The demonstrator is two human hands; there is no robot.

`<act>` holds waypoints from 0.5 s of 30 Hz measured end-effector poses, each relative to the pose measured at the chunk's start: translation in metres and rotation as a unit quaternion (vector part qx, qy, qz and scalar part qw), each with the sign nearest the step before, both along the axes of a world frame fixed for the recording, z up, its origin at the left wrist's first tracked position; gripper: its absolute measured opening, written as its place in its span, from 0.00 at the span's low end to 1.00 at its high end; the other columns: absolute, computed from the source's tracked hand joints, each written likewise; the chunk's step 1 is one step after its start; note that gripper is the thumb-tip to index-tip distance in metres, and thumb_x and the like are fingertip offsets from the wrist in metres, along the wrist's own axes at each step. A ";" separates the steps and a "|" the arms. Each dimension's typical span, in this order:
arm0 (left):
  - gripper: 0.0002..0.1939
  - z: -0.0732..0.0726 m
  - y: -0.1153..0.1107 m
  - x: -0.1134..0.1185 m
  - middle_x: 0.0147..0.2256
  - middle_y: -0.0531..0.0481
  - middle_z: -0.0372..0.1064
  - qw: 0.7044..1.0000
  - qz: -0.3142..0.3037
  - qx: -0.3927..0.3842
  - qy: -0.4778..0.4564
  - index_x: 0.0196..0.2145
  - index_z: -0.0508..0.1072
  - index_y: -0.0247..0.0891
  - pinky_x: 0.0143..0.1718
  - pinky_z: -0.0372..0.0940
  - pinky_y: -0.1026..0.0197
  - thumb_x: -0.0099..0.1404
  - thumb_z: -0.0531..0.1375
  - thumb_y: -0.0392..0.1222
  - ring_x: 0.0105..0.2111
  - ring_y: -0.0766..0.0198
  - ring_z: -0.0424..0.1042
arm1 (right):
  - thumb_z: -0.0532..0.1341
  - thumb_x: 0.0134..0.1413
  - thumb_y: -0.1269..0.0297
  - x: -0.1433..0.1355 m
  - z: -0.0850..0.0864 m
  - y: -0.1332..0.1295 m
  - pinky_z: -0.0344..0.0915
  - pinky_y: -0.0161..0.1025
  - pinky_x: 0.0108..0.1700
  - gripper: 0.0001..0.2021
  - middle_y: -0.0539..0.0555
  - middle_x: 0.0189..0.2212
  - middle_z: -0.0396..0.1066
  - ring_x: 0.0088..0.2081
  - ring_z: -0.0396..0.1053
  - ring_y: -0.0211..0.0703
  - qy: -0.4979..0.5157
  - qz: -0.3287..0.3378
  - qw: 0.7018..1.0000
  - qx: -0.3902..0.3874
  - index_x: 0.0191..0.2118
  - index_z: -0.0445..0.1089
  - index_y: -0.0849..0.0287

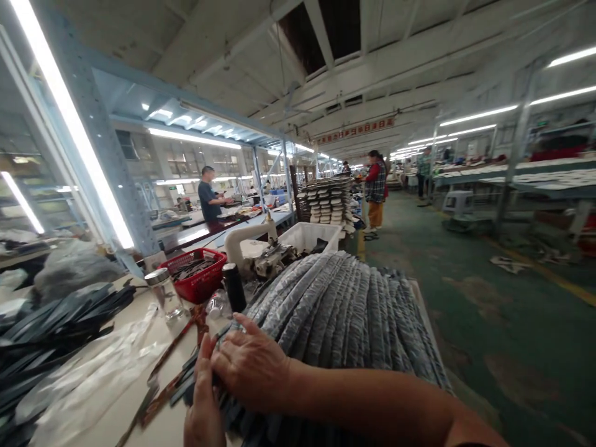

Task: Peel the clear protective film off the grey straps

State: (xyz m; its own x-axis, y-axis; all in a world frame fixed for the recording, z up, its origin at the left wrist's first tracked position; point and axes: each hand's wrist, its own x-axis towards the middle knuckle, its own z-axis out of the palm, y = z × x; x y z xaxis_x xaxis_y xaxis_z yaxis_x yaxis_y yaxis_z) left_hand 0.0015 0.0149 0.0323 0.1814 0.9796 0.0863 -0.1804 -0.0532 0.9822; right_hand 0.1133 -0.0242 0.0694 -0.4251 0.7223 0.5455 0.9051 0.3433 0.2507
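At far left we see dark strips heaped on the surface, then clear plastic wrap, a glass jar and a red basket. Our left hand comes next, its grip curled around what looks like the ends of thin dark strips, though they are mostly hidden. Our right hand lies just beside it, fingers pressed onto the near end of the big pile of grey wrapped strips, which stretches away to the right.

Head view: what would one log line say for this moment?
right hand: on grey strips | left hand: at strip ends | nearby: red basket, black bottle
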 end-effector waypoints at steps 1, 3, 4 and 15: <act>0.27 0.002 0.000 -0.003 0.65 0.53 0.59 1.000 -0.007 0.005 0.010 0.63 0.62 0.49 0.67 0.49 0.49 0.68 0.54 0.54 0.66 0.51 0.53 | 0.55 0.63 0.65 0.000 -0.002 0.002 0.39 0.55 0.68 0.11 0.57 0.36 0.76 0.40 0.70 0.51 -0.016 0.000 1.000 0.011 0.45 0.68 0.67; 0.28 0.002 0.001 -0.007 0.67 0.53 0.56 0.999 -0.029 0.004 0.025 0.63 0.62 0.48 0.67 0.49 0.50 0.67 0.56 0.51 0.67 0.51 0.52 | 0.54 0.62 0.67 0.004 -0.003 0.004 0.40 0.56 0.68 0.10 0.55 0.32 0.75 0.35 0.69 0.49 -0.030 0.006 0.999 0.025 0.43 0.68 0.65; 0.28 0.001 0.001 -0.008 0.67 0.53 0.56 0.999 -0.034 -0.002 0.027 0.63 0.63 0.48 0.67 0.50 0.49 0.67 0.56 0.51 0.66 0.50 0.53 | 0.53 0.62 0.66 0.008 -0.003 0.003 0.40 0.56 0.68 0.09 0.54 0.31 0.75 0.34 0.69 0.48 -0.032 0.008 0.999 0.029 0.41 0.69 0.63; 0.26 -0.017 0.005 0.007 0.67 0.49 0.54 0.994 -0.030 -0.085 -0.062 0.61 0.64 0.47 0.68 0.40 0.42 0.69 0.47 0.55 0.67 0.51 0.49 | 0.53 0.56 0.70 0.052 -0.013 0.002 0.54 0.52 0.64 0.10 0.53 0.31 0.75 0.37 0.71 0.51 -0.011 -0.100 0.995 0.006 0.34 0.72 0.53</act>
State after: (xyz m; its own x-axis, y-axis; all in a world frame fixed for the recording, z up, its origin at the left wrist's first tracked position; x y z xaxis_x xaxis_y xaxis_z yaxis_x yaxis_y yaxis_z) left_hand 0.0086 0.0199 0.0154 0.2386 0.9696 -0.0546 -0.2988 0.1267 0.9459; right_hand 0.1658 -0.0219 0.0566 -0.2860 0.7869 0.5468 0.9492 0.1545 0.2742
